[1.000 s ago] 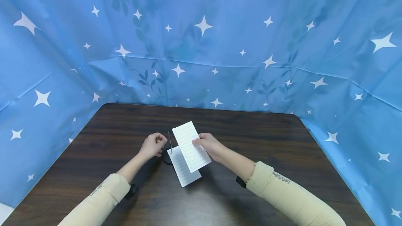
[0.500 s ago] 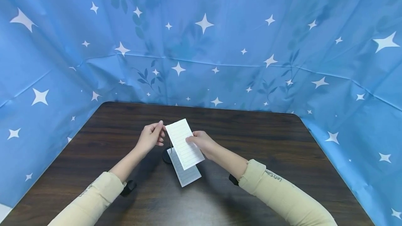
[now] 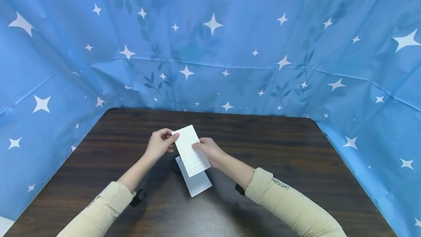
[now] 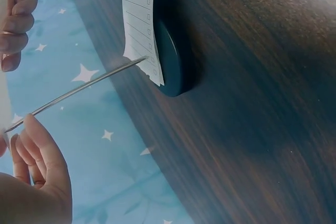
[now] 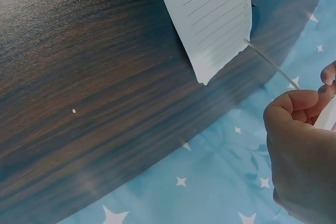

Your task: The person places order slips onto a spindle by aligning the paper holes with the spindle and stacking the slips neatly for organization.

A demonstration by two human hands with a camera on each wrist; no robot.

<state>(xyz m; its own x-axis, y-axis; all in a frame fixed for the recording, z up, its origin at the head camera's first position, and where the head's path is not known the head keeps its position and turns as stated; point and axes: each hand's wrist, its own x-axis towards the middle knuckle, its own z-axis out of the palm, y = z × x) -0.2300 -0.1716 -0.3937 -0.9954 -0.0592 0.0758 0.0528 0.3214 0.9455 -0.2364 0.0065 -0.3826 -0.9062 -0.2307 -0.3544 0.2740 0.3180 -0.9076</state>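
My right hand (image 3: 210,151) grips a lined checklist sheet (image 3: 190,156) by its right edge, thumb on top. At the sheet's upper left corner, my left hand (image 3: 158,145) pinches it with thumb and fingers. Beneath is a paper spike: a thin metal rod (image 4: 89,84) rising from a round black base (image 4: 175,61). A second checklist sheet (image 4: 139,19) is pierced by the rod near its torn top edge and sits low, by the base. In the left wrist view the rod's tip meets the held sheet's corner, beside the left fingertips; the held sheet hides most of the rod in the head view.
The spike stands on a dark wood-grain table (image 3: 279,178). A blue star-patterned curtain (image 3: 236,46) hangs behind the table and along its sides. Dark bands (image 3: 138,197) show at both wrists below the cream sleeves.
The right hand has brought the held sheet left, over the spike. My left hand has risen from beside the rod and now pinches the sheet's corner. The lower sheet stays by the base.
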